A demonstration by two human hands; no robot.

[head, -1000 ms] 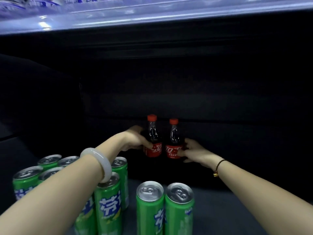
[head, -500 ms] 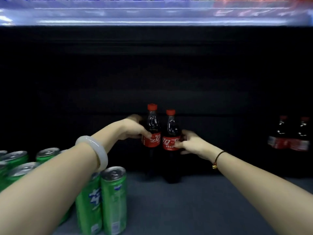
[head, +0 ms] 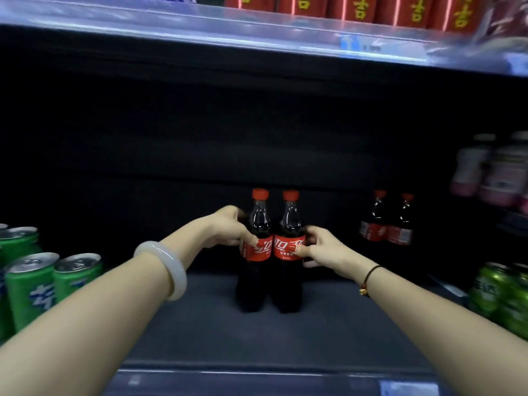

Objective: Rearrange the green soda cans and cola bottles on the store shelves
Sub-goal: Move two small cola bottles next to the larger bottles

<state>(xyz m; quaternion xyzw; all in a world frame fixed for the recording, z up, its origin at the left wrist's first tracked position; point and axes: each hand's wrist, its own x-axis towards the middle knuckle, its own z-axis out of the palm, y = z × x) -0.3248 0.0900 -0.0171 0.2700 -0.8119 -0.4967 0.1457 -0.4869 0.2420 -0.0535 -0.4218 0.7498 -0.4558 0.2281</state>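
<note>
Left cola bottle (head: 258, 248) and right cola bottle (head: 289, 248) are stood upright, touching, mid-depth on the dark shelf (head: 337, 332). Each is gripped at its red label: left hand (head: 228, 227) fingers curled round one, right hand (head: 324, 248) round the other. Green soda cans (head: 31, 284) are grouped far left.

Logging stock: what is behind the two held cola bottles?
Only the dark shelf back shows around the held cola bottles. The bottles, left hand and right hand hide anything directly behind.

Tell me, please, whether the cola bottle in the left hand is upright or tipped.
Upright: the cola bottle stands on the shelf, red cap straight above its base, left hand gripping its label.
</note>
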